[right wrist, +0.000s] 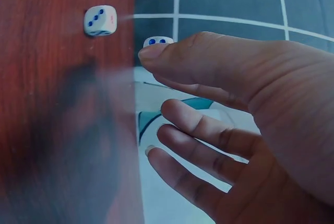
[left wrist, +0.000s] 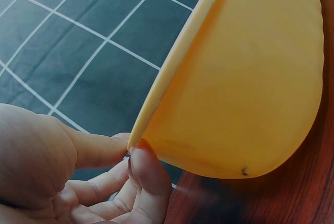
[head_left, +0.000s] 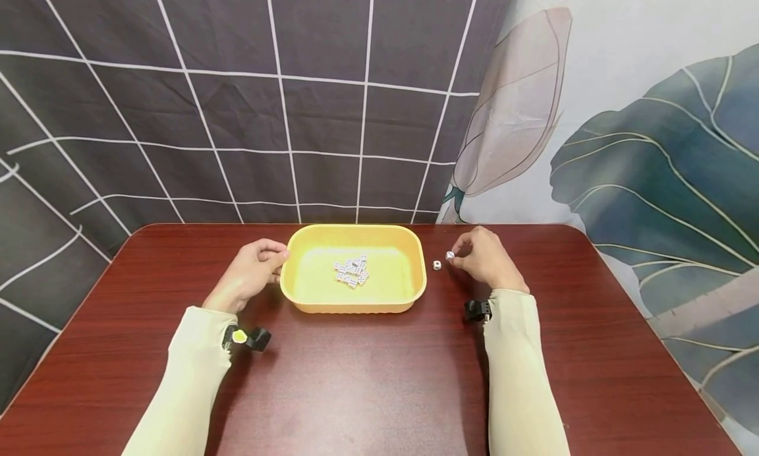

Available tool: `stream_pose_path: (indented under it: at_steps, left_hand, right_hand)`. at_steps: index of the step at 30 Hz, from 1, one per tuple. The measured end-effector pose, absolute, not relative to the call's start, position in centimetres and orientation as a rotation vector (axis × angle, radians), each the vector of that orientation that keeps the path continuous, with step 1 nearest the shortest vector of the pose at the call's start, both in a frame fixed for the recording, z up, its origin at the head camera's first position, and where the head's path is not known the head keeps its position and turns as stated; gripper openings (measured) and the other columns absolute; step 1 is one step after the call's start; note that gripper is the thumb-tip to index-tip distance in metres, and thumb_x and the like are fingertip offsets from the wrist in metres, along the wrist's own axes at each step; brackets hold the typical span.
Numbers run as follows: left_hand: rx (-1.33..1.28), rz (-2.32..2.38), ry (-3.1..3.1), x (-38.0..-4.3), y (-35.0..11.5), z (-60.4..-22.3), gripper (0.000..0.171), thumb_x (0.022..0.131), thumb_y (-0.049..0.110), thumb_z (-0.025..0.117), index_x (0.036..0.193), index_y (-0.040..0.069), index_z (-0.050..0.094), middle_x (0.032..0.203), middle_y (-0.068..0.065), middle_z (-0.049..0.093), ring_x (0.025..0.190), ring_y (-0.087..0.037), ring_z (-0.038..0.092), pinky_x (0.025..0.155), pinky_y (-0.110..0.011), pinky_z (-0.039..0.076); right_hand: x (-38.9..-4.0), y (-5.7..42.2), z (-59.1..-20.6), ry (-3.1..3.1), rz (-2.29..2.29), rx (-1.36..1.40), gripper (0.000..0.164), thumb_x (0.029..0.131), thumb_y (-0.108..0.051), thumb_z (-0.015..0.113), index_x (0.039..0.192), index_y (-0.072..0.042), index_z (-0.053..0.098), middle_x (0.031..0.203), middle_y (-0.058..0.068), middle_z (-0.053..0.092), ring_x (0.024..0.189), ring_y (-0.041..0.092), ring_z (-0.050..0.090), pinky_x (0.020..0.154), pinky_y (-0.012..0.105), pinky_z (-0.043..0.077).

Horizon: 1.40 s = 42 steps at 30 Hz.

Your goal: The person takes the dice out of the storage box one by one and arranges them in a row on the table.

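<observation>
Pinched between your right hand's (head_left: pixel 485 258) thumb and finger is a small white blue-dotted die (head_left: pixel 450 255), the other fingers apart; your left hand (head_left: pixel 250 271) pinches the rim of a yellow rounded-rectangular tub (head_left: pixel 356 308). A second white die (head_left: pixel 437 265) lies on the glossy red-brown table (head_left: pixel 356 383), between your right hand and the tub, which holds a cluster of white dice (head_left: pixel 352 271).

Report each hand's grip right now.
Left hand: closed, pinching the yellow tray by its rim.
Right hand: closed, holding one white die.
</observation>
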<state>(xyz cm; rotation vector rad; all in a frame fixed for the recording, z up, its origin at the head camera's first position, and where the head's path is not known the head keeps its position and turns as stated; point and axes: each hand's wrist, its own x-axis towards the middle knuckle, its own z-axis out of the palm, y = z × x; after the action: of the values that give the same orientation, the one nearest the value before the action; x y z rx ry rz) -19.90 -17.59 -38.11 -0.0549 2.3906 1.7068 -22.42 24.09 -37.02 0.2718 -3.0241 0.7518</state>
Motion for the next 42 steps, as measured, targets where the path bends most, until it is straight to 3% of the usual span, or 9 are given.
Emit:
stream_pose_path:
  at_steps: [10,26,36,42]
  left_hand:
    - [-0.052,1.709,2.386,-19.9,-17.5,-38.1,0.036,0.105,0.013,0.055,0.132,-0.010,0.050,0.101,-0.011,0.066,0.075,-0.010,0.062,0.069,-0.020,0.058]
    - [-0.046,1.709,2.385,-19.9,-17.4,-37.9,0.035,0.105,0.013,0.055,0.131,-0.009,0.050,0.101,-0.012,0.065,0.074,-0.009,0.061,0.070,-0.020,0.057]
    - [-0.044,1.704,2.386,-20.0,-17.6,-38.0,0.036,0.105,0.013,0.055,0.132,-0.009,0.050,0.103,-0.013,0.066,0.076,-0.010,0.062,0.070,-0.020,0.058]
    - [-0.047,1.704,2.385,-20.0,-17.6,-38.2,0.036,0.105,0.014,0.055,0.133,-0.009,0.050,0.104,-0.014,0.066,0.076,-0.009,0.062,0.069,-0.020,0.058]
  right_hand:
    - [-23.0,24.2,-38.1,-3.061,0.794,0.267,0.004,0.080,-0.004,0.078,0.083,-0.005,0.076,0.083,0.009,0.073,0.082,0.024,0.059,0.074,0.032,0.046]
    - [-23.2,24.0,-39.1,-3.096,0.765,0.266,0.004,0.079,-0.003,0.078,0.082,-0.005,0.076,0.077,0.003,0.074,0.081,0.022,0.061,0.077,0.033,0.048]
    - [-22.9,24.0,-38.2,-3.068,0.811,0.252,0.011,0.078,-0.003,0.079,0.088,-0.007,0.076,0.087,0.009,0.076,0.085,0.025,0.066,0.082,0.039,0.050]
    - [-22.6,24.0,-37.4,-3.044,0.808,0.252,0.015,0.081,-0.005,0.078,0.096,-0.005,0.076,0.105,0.018,0.066,0.102,0.033,0.063,0.092,0.049,0.051]
